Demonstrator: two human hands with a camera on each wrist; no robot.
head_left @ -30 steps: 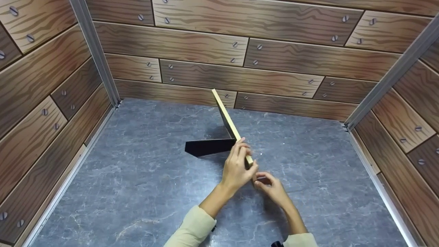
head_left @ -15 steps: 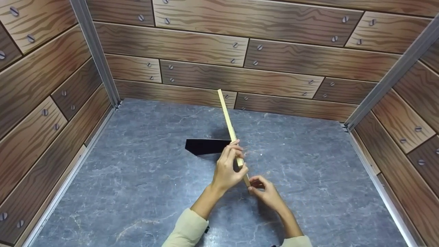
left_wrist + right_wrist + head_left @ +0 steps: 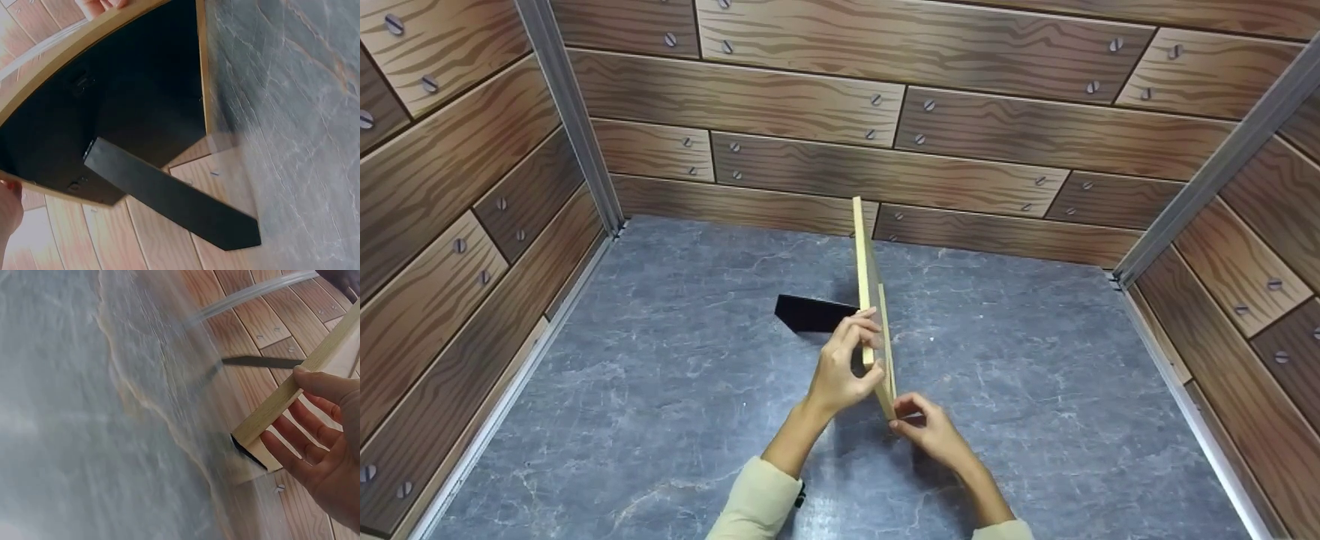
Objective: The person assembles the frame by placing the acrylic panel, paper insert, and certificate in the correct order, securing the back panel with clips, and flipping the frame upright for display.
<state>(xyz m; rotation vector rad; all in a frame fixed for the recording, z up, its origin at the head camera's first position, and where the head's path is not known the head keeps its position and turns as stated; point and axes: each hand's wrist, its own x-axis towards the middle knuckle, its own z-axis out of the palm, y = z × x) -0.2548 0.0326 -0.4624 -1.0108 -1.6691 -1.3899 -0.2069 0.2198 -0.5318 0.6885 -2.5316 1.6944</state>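
Observation:
A picture frame [image 3: 859, 262] with a pale wooden border stands nearly edge-on to the head view. Its black backing board [image 3: 146, 90] fills much of the left wrist view, and a black easel leg [image 3: 174, 194] sticks out from it. My left hand [image 3: 840, 371] grips the upper edge near the close corner, fingers over the top and thumb on the near side. Lower down, my right hand [image 3: 934, 431] pinches the near side edge; in the right wrist view its thumb presses the wooden border [image 3: 275, 405]. Most of the front face is hidden by the steep angle.
The frame is over a grey marble-patterned tabletop [image 3: 660, 420]. Plank-patterned panels [image 3: 810, 105] close off the back and both sides, with metal posts [image 3: 574, 120] at the corners.
The frame has turned: its far top end has swung right and its near end left, so a sliver of the front shows. Both hands have moved left with it, still holding.

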